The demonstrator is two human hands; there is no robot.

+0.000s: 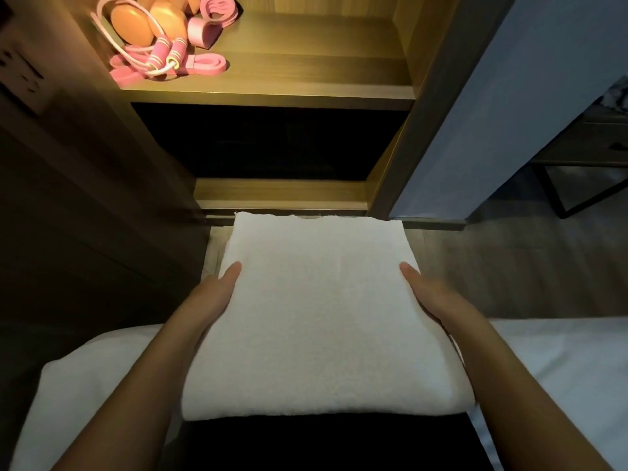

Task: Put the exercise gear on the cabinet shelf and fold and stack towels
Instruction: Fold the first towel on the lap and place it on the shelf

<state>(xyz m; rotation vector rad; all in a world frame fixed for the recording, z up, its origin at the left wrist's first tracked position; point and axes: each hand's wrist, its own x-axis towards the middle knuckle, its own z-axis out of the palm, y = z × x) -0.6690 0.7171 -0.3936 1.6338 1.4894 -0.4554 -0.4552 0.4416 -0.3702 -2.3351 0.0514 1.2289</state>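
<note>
folded white towel (323, 311) was held flat in front of the person, over the near edge of the bed (560, 368) & just short of the cabinet (424, 96). left grip (217, 294) grasped the towel's left side, thumb (234, 270) lying on top, other fingers tucked under & out of sight. right grip (431, 294) did the same on the right side w/ its thumb (407, 270) on top. towel's far edge sat close to the cabinet's bottom rail. a strip of white (215, 246) showed below the towel's far-left corner; couldn't tell what it was.

up on the lit shelf (306, 79), at its left end, the exercise gear lay in a bunch: pink jump rope (163, 59) w/ both handles side by side at the front, flat pink bands (207, 64) under & beside it, orange rounded pieces (132, 27) behind, a wider pink loop (217, 10) at the back. rest of the shelf was bare wood. compartment below was dark. wall socket (20, 76) at far left, a black-framed side table (584, 158) at far right.
</note>
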